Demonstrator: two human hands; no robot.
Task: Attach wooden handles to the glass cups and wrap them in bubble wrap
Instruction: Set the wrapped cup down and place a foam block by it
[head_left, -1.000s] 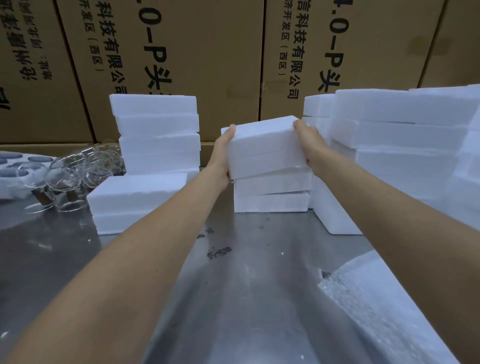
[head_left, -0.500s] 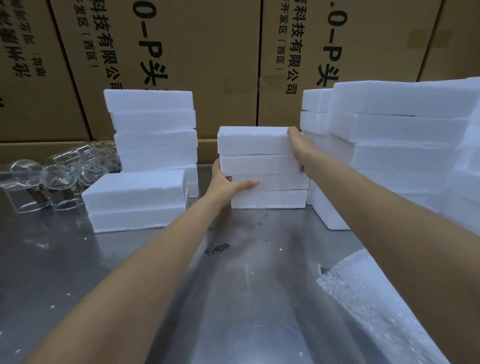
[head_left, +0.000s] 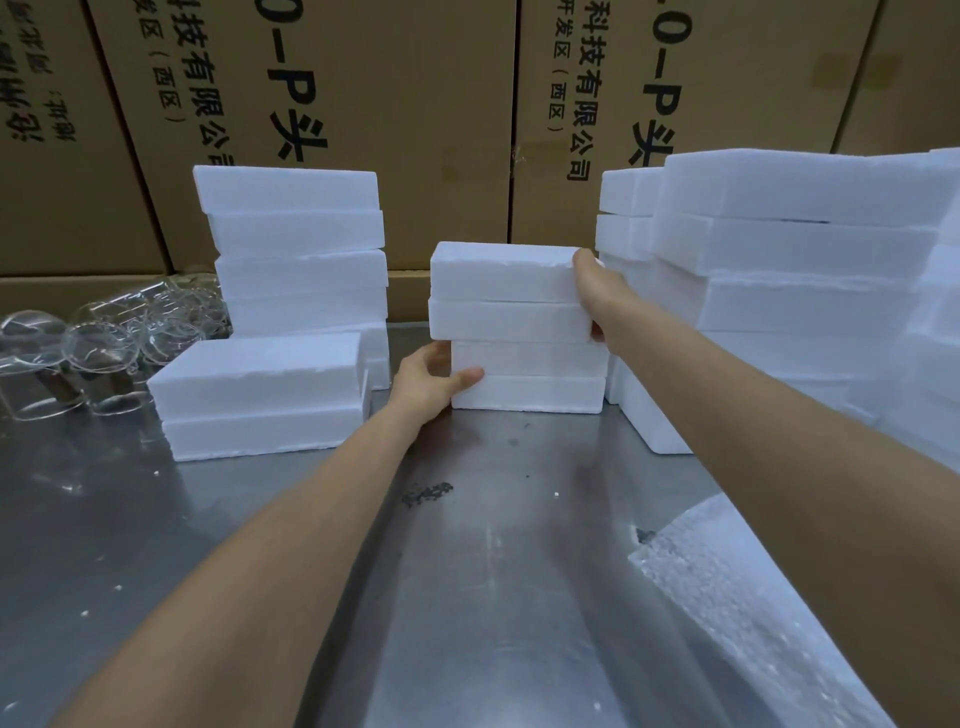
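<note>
- Glass cups (head_left: 104, 345) sit in a cluster at the far left of the worktop (head_left: 493, 597), behind and left of a two-block foam stack (head_left: 260, 395); dark brown pieces beneath them look like wooden handles, but too blurred to confirm. Neither hand touches them.
- Bubble wrap (head_left: 753, 613) lies at near right, one corner pointing toward the middle of the worktop.
- Left hand (head_left: 428, 382): fingers curled on the left end of the lower blocks of the centre foam stack (head_left: 519, 332), thumb laid across the front face.
- Right hand (head_left: 597, 291): fingers pressed around the right end of the top two blocks, holding them.
- Judgement: hands are squaring the centre stack; no cup work in hand yet.
- Risk 1: upper two blocks overhang to the left of the lower pair. An uneven push from the right hand could slide them off toward the left.
- Risk 2: foam is light; a nudge from the right forearm could shift the large foam pile (head_left: 805, 291), which is just beside it.
- Risk 3: a falling block landing left could reach the cups. The tall foam stack (head_left: 296, 260) stands just beside them and looks slightly stepped.
- Open room: centre of worktop is bare metal apart from crumbs and a dark smudge (head_left: 427, 493), good for wrapping.
- Edges: cardboard cartons (head_left: 363, 104) wall off the back; foam closes the left and right flanks. Near worktop edge is out of view.
</note>
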